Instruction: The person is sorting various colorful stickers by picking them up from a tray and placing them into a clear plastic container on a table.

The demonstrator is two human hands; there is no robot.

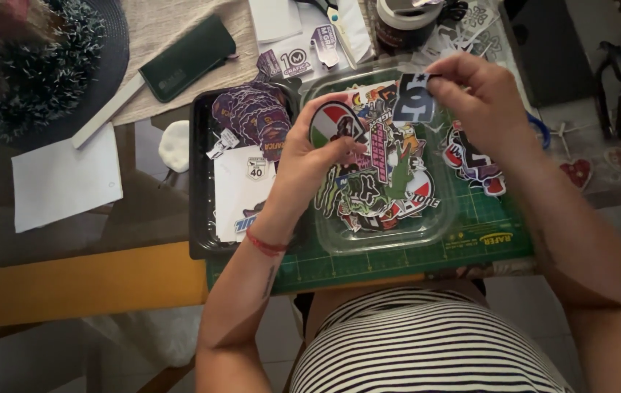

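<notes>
Two trays, clear tray (438, 218) piled with stickers (380, 182) (black tray (201, 182) too), right hand (481, 102) fingers pinching dark sticker (412, 98) above, left hand (314, 156) gripping round sticker (334, 122).

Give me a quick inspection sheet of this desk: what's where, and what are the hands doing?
Surface: green cutting mat on a table.
Job's things: clear tray heaped with stickers; black tray with more.
Clutter: green case, white paper, jar, glasses.
Hands: left hand grips a round sticker; right hand pinches a dark sticker.
Cables: nothing seen.
Surroundings: hat top left; tiled floor below.
</notes>
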